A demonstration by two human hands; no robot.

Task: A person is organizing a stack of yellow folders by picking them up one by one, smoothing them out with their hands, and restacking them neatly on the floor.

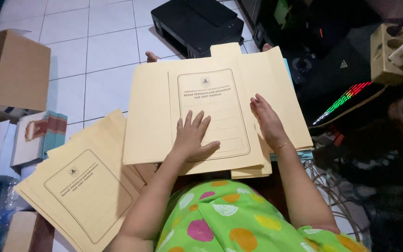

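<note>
- Folder (164, 112), a pale manila one with a printed frame on its cover, lies flat on the person's lap atop more of the same, both hands resting on it.
- Cardboard box (17, 70) stands far left on the white tiled floor (99, 51).
- Fanned stack of folders (85, 191) lies beside the left knee.
- Left hand (192, 137) presses flat on the cover, fingers spread apart, gripping nothing.
- Black printer (197, 23) sits beyond the top edge.
- Right hand (267, 121) lies flat, fingers together, on the folder's right part.

Bare forearms, no sleeves; thin gold bracelet (283, 145) on right wrist; bright green garment (239, 219) printed with pink, orange, yellow, white round spots.
</note>
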